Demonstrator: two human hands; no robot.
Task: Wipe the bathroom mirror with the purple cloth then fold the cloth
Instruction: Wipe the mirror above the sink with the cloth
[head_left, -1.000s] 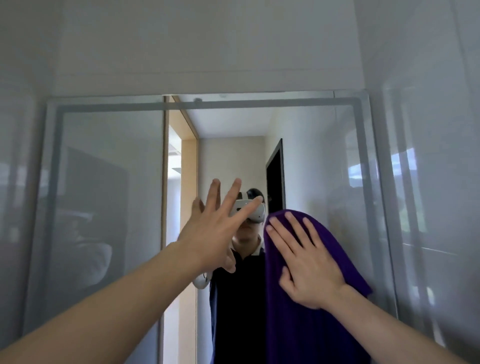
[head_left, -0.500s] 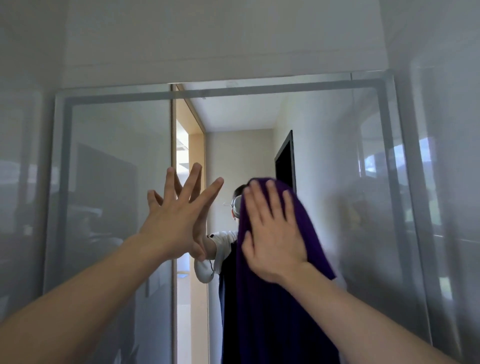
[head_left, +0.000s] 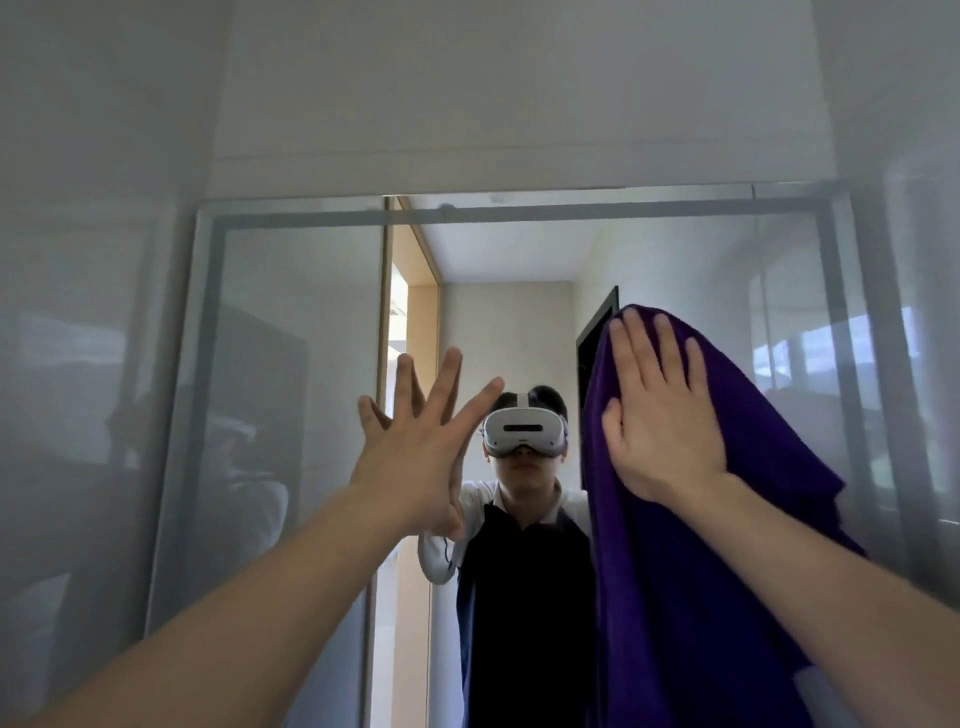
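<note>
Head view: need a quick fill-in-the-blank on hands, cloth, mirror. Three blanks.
1. The purple cloth is pressed flat against the mirror by the ____ hand.
2. The left hand holds ____, its fingers spread.
3. Below the right hand, the cloth hangs ____, unfolded.

Missing: right; nothing; down

Right hand presses purple cloth (hanging) against mirror.

Purple cloth hangs draped flat against the framed mirror.

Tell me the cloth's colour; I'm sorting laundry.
Deep plain purple cloth, no pattern, seen in the head view.
</note>
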